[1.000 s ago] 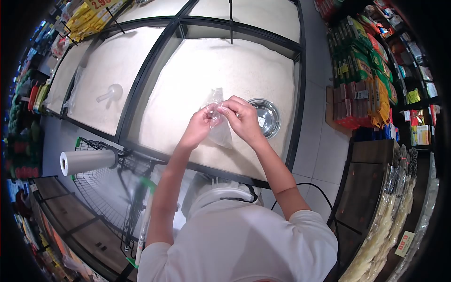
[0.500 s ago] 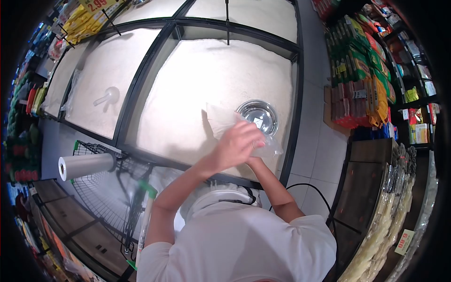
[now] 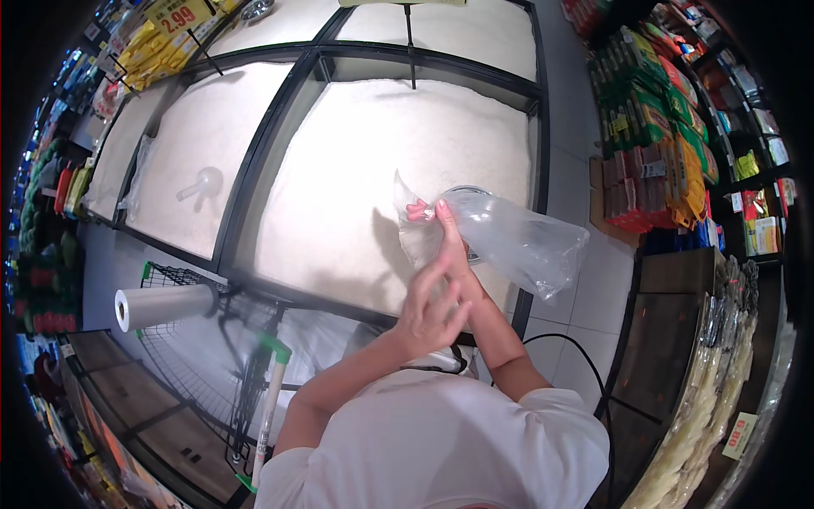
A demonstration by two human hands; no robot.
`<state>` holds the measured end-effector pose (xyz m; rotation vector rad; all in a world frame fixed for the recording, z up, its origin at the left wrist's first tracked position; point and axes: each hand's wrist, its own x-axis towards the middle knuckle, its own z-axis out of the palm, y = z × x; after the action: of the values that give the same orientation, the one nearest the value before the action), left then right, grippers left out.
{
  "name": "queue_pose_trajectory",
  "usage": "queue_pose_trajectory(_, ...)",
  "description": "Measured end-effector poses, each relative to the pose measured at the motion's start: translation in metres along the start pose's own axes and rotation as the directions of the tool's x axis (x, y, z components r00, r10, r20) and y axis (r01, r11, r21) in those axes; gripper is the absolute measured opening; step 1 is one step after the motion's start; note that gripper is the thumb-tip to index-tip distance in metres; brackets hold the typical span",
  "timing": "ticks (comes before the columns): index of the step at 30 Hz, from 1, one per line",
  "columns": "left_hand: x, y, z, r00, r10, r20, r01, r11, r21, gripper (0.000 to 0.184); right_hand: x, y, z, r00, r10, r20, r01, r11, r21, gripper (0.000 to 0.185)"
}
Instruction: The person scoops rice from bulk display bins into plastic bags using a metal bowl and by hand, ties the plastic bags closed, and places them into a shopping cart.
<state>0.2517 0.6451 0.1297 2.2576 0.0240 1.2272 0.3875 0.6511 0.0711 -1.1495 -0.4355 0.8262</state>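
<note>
My right hand (image 3: 449, 227) is closed round the gathered part of a clear plastic bag (image 3: 526, 240), above a bin of white, rice-like grain (image 3: 339, 178). The bag's loose, puffed part spreads to the right over the bin's edge. Left of the fingers, another part of it hangs with a pointed corner; its contents are hard to make out. My left hand (image 3: 431, 312) holds nothing, fingers apart, just below and left of my right wrist. Behind the bag, a shiny metal bowl (image 3: 465, 188) on the grain is mostly hidden, only bits of its rim showing.
Dark frames (image 3: 242, 170) divide the grain bins. A clear scoop (image 3: 202, 184) lies in the left bin. A shopping cart (image 3: 195, 339) and a roll of plastic bags (image 3: 165, 306) are at the lower left. Shelves with packaged goods (image 3: 653, 153) line the right side.
My left hand has moved off the bag, down towards my body. The bag's loose part now stretches out to the right and covers most of the bowl.
</note>
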Motion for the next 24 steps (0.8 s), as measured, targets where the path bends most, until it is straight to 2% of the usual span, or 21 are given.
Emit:
queue_pose_trajectory(1,-0.007,-0.011,-0.005,0.977,-0.208,0.047,0.205,0.977,0.058,0.102,-0.002,-0.006,0.003,0.999,0.02,-0.033,-0.019,0.999,0.031,0.042)
queue_pose_trajectory(2,-0.014,-0.02,-0.008,0.909,-0.41,0.082,0.399,0.909,0.125,0.107,-0.007,-0.013,0.006,0.997,0.044,-0.066,-0.04,0.997,0.064,0.04)
queue_pose_trajectory(3,-0.017,-0.026,-0.008,0.857,-0.504,0.103,0.499,0.863,0.075,0.109,-0.012,-0.024,0.011,0.993,0.069,-0.097,-0.06,0.994,0.096,0.041)
queue_pose_trajectory(4,-0.02,-0.031,-0.008,0.796,-0.592,0.126,0.594,0.804,0.027,0.11,-0.016,-0.036,0.019,0.995,0.084,-0.053,-0.08,0.994,0.074,0.041)
queue_pose_trajectory(5,-0.025,-0.037,-0.006,0.725,-0.671,0.153,0.681,0.732,-0.018,0.112,-0.019,-0.037,0.018,0.998,0.062,-0.028,-0.064,0.993,-0.098,0.039)
queue_pose_trajectory(6,-0.039,-0.046,0.001,0.767,-0.622,0.16,0.624,0.78,0.042,0.125,-0.024,-0.037,0.016,0.999,0.046,-0.007,-0.046,0.971,-0.236,0.038)
queue_pose_trajectory(9,-0.061,-0.073,0.01,0.864,-0.459,0.205,0.413,0.881,0.233,0.125,-0.054,-0.046,0.007,0.992,0.02,0.125,0.035,0.905,-0.423,0.034)
queue_pose_trajectory(10,-0.051,-0.071,0.012,0.813,-0.573,0.104,0.581,0.811,-0.073,0.106,-0.064,-0.049,0.004,0.983,0.043,0.178,0.04,0.897,-0.44,0.033)
queue_pose_trajectory(14,-0.041,-0.072,0.0,0.747,-0.599,0.287,0.654,0.739,-0.159,0.07,-0.078,-0.06,0.008,0.907,0.189,0.377,-0.011,0.904,-0.428,0.028)
queue_pose_trajectory(17,-0.044,-0.082,-0.005,0.691,-0.588,0.419,0.709,0.664,-0.237,0.048,-0.054,-0.054,0.027,0.878,0.245,0.411,-0.125,0.946,-0.298,0.024)
queue_pose_trajectory(19,-0.053,-0.099,0.004,0.667,-0.558,0.494,0.74,0.571,-0.355,0.038,-0.026,-0.043,0.029,0.89,0.256,0.377,-0.216,0.965,-0.147,0.022)
queue_pose_trajectory(21,-0.049,-0.1,0.006,0.576,-0.533,0.62,0.817,0.37,-0.442,0.026,0.002,-0.029,0.022,0.915,0.246,0.32,-0.273,0.961,0.042,0.022)
queue_pose_trajectory(22,-0.035,-0.094,0.003,0.525,-0.516,0.677,0.849,0.26,-0.46,0.023,0.013,-0.025,0.015,0.93,0.235,0.283,-0.282,0.949,0.139,0.023)
queue_pose_trajectory(23,-0.022,-0.084,-0.003,0.476,-0.456,0.752,0.868,0.106,-0.485,0.03,0.023,-0.019,0.008,0.943,0.227,0.244,-0.284,0.93,0.234,0.024)
queue_pose_trajectory(24,-0.024,-0.087,-0.002,0.445,-0.485,0.753,0.874,0.052,-0.484,0.03,0.031,-0.008,0.0,0.973,0.161,0.167,-0.194,0.959,0.208,0.027)
